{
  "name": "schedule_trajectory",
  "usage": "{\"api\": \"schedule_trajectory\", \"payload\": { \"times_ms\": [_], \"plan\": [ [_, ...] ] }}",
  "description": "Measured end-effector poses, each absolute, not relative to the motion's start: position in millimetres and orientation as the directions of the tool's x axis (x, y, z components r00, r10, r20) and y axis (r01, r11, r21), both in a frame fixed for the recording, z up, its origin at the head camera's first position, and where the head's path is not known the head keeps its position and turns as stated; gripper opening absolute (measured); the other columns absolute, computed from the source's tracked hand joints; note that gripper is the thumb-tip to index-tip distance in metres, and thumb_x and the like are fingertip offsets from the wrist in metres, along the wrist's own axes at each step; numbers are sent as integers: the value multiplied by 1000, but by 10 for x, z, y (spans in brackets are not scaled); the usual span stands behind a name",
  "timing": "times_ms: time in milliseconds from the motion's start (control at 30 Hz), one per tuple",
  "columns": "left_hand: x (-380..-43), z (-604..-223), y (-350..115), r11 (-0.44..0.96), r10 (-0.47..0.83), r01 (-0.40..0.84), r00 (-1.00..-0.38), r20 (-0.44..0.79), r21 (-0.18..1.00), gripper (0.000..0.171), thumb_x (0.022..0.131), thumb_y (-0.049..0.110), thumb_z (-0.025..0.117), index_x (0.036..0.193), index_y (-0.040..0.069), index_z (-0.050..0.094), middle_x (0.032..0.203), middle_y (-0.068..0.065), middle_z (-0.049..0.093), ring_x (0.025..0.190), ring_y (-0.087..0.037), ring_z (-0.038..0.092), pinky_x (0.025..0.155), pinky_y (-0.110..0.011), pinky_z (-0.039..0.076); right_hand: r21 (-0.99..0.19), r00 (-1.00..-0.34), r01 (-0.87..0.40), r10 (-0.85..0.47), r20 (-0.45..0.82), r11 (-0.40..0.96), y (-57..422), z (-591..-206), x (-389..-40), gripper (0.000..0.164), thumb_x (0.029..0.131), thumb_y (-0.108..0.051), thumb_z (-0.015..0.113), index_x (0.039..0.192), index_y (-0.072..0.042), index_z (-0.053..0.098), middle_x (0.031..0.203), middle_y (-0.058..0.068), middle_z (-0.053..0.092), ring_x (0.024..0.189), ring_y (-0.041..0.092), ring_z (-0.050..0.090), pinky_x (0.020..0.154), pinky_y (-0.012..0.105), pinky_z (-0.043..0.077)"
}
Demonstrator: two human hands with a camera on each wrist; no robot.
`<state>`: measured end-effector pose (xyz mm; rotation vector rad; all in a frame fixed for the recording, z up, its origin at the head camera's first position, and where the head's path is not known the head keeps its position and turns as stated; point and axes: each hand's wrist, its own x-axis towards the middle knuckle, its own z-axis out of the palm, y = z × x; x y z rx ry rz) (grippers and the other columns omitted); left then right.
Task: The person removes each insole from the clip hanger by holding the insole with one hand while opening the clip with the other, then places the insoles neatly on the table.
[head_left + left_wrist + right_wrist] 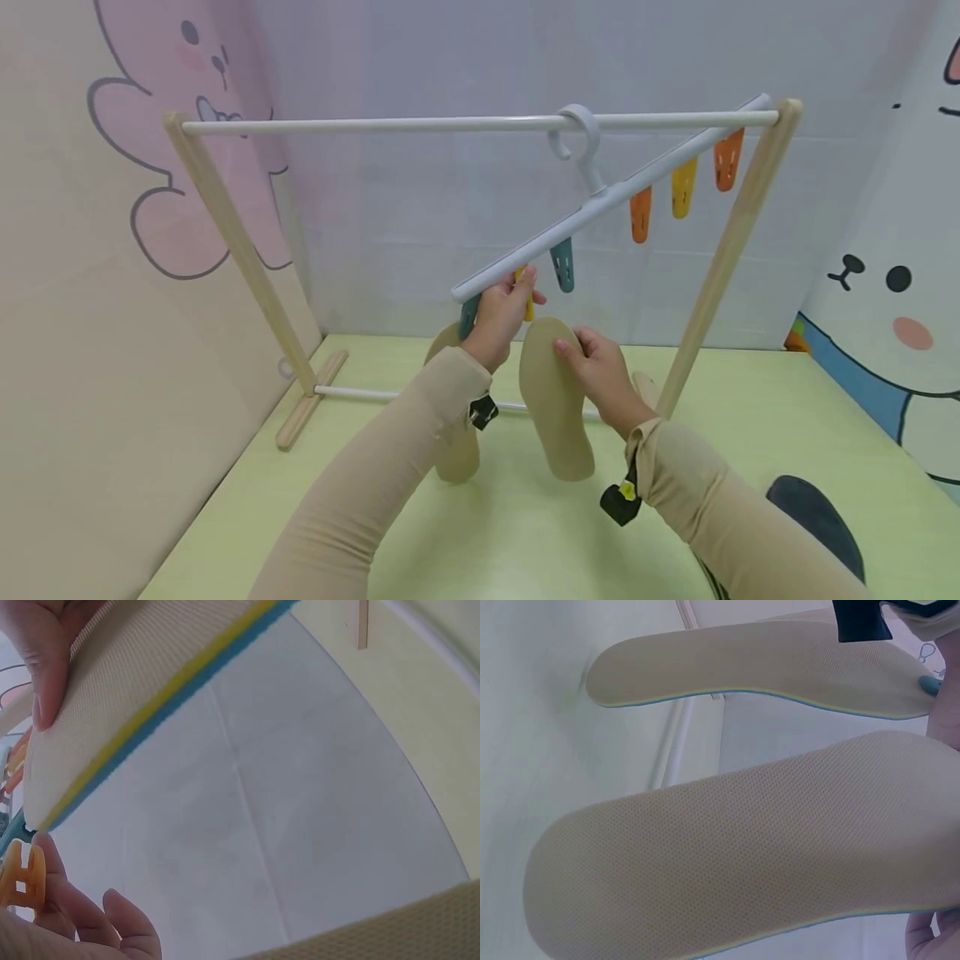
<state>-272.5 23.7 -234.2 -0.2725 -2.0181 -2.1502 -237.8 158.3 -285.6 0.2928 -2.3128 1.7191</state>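
Note:
My left hand (501,323) pinches a yellow clothes peg (529,310) under the low left end of a tilted white clip hanger (540,243). The peg (31,881) is also at the left wrist view's lower left. In my right hand (606,377) is a beige insole (551,400), gripped near its upper right edge, its top close to the peg. The left wrist view shows this insole's (142,690) yellow and blue edge layers. A second beige insole (457,462) hangs from the teal peg (468,315) at the hanger's end, partly hidden behind my left arm.
The hanger's hook sits over the white top bar (375,125) of a wooden-legged rack (240,242). Further teal, orange and yellow pegs (682,190) hang along the hanger's right. A dark, rounded object (817,521) lies on the table (247,517) beside my right forearm.

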Motion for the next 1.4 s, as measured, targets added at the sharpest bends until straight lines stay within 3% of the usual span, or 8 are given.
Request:
{"api": "schedule_trajectory", "payload": {
  "times_ms": [233,533,900,1400],
  "plan": [
    [-2723,-2339,235,-43,-22,235,-972,234,971,25,101,26,50,108,3,57,67,0,53,65,-12,49,64,-23,35,-906,-958,-277,-19,287,320,1690,-2854,-2368,28,99,-16,55,109,10,60,93,14,64,75,8,54,68,20,45],
    [-2718,-2328,253,-71,-29,229,-973,228,971,23,101,25,52,100,3,57,60,1,51,57,-10,50,59,-22,34,-904,-953,-286,0,302,318,1760,-2854,-2356,27,98,-13,57,108,11,60,93,15,65,75,5,54,68,19,45],
    [-2680,-2299,215,-74,-27,182,-983,180,981,26,99,28,53,103,3,59,63,2,54,67,-12,48,69,-26,34,-868,-951,-286,-8,309,405,1839,-2840,-2329,27,98,-16,57,108,10,61,93,16,65,76,10,54,68,22,45],
    [-2682,-2308,213,-91,-24,175,-985,174,980,22,100,28,53,96,6,56,61,1,51,61,-10,50,67,-25,34,-845,-950,-284,-10,313,452,1981,-2855,-2304,27,94,-14,63,104,11,63,89,15,68,74,11,58,67,22,46]
  ]
}}
